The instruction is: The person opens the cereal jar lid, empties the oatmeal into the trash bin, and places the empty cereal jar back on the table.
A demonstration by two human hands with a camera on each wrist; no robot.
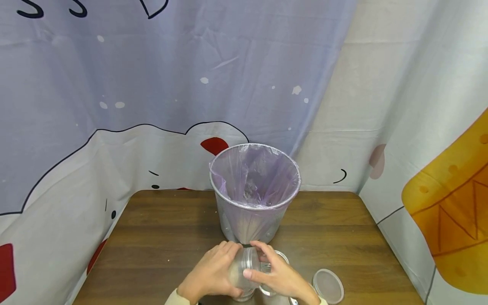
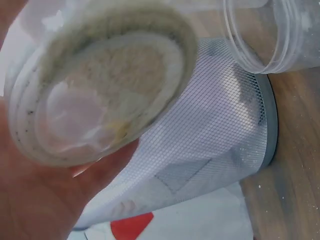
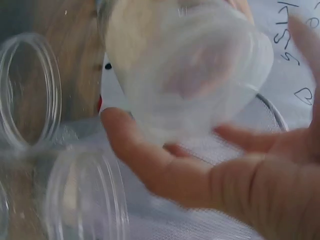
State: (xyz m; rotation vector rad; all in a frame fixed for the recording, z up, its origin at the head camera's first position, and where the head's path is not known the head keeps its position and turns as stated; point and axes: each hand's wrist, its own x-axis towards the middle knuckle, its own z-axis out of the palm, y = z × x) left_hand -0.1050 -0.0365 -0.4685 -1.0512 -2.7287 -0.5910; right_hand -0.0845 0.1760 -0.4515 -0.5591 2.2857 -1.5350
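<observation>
My left hand (image 1: 211, 271) grips the body of a clear plastic jar (image 1: 237, 271), which lies tilted on its side in the air. Its base, in the left wrist view, shows a pale, grainy layer behind the plastic (image 2: 115, 80). At the ribbed neck end, my right hand (image 1: 280, 274) holds the jar with thumb and fingers spread around it. That end looks whitish and blurred in the right wrist view, so I cannot tell clearly whether a lid covers it. Other clear jars stand below, one with its open mouth (image 2: 257, 37) showing in the left wrist view.
Behind the hands stands a mesh bin (image 1: 228, 222) lined with a purple bag (image 1: 228, 188). A translucent round lid (image 1: 328, 286) lies on the wooden table (image 1: 164, 237) at the right. Pale specks dot the tabletop. A printed curtain (image 1: 152, 84) hangs behind.
</observation>
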